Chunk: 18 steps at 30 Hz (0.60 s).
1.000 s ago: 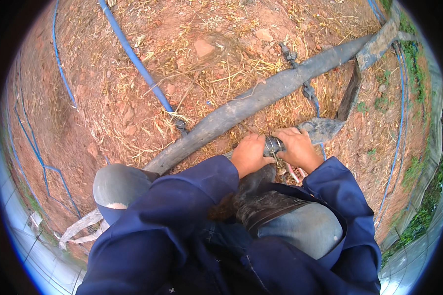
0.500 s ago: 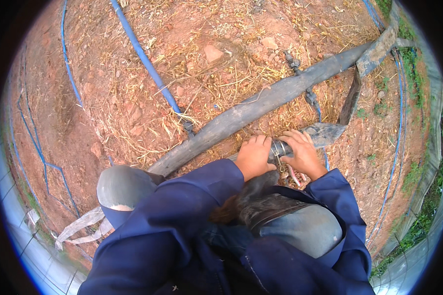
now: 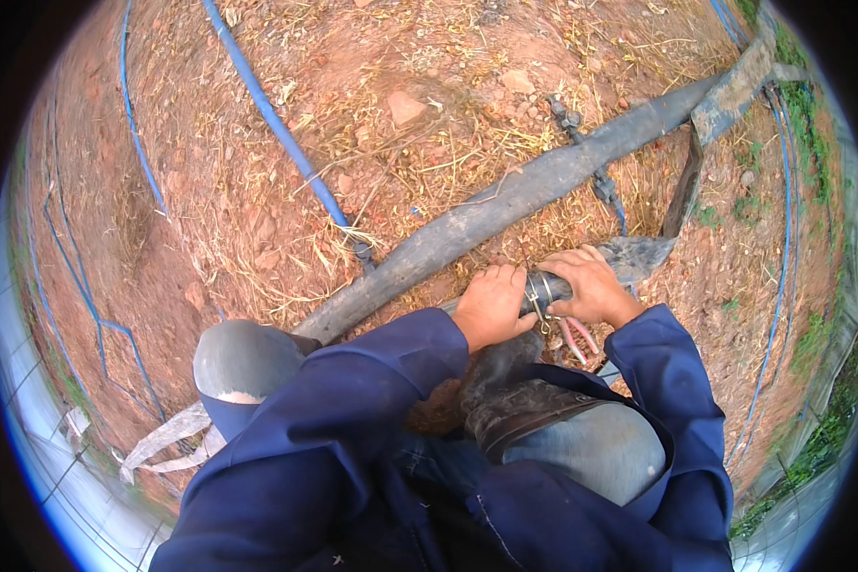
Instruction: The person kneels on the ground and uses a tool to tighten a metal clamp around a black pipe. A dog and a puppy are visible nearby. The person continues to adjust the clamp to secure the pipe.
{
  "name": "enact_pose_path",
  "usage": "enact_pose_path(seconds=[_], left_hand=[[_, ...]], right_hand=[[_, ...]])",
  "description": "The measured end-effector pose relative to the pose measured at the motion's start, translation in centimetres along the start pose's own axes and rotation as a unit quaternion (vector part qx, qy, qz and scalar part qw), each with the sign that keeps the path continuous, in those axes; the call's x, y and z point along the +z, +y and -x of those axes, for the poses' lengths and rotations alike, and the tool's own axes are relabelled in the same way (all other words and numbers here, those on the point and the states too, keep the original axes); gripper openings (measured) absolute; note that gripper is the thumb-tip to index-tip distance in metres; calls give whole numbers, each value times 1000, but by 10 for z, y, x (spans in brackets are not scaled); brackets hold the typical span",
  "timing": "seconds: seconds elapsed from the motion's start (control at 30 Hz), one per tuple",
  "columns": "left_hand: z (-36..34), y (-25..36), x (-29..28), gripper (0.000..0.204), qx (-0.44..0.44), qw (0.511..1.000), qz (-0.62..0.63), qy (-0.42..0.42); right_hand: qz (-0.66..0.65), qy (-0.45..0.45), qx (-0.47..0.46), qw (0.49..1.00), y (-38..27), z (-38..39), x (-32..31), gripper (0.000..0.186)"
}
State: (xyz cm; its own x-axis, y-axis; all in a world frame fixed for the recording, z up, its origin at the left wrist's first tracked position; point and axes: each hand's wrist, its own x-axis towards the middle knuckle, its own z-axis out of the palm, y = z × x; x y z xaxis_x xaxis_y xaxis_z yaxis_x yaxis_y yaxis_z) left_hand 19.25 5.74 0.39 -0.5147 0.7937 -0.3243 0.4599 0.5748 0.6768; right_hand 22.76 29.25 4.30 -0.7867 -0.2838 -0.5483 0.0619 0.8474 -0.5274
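Observation:
My left hand (image 3: 491,307) and my right hand (image 3: 588,286) grip either side of a short dark pipe joint (image 3: 529,301) on a flattened grey hose (image 3: 634,255), in front of my knees. Metal wire loops (image 3: 542,298) circle the joint between my thumbs, with twisted ends hanging toward me. Pliers with pale red handles (image 3: 578,339) are just below my right hand, apparently on the ground; their jaws are hard to make out. My dark, muddy boot (image 3: 496,367) is just below the joint.
A thick dark hose (image 3: 477,224) runs diagonally across dry soil and straw, with black fittings (image 3: 603,187) and a blue pipe (image 3: 276,116) attached. Thinner blue lines (image 3: 91,303) run at both sides. Pale strips (image 3: 162,443) lie by my left knee. Plastic sheeting and green plants border the right.
Both hands stay on the joint with only slight shifts. More of the pliers' handles shows beneath my right hand, and the whole view has moved slightly.

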Motion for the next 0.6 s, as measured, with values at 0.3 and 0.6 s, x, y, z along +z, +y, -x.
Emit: enact_pose_path(seconds=[0.3, 0.6], left_hand=[[-22, -22, -22, 66, -1, 987, 132, -87], [-55, -74, -123, 69, -22, 842, 480, -244]], right_hand=[[47, 133, 35, 989, -13, 9, 2, 70], [-147, 544, -17, 826, -92, 18, -3, 26]])
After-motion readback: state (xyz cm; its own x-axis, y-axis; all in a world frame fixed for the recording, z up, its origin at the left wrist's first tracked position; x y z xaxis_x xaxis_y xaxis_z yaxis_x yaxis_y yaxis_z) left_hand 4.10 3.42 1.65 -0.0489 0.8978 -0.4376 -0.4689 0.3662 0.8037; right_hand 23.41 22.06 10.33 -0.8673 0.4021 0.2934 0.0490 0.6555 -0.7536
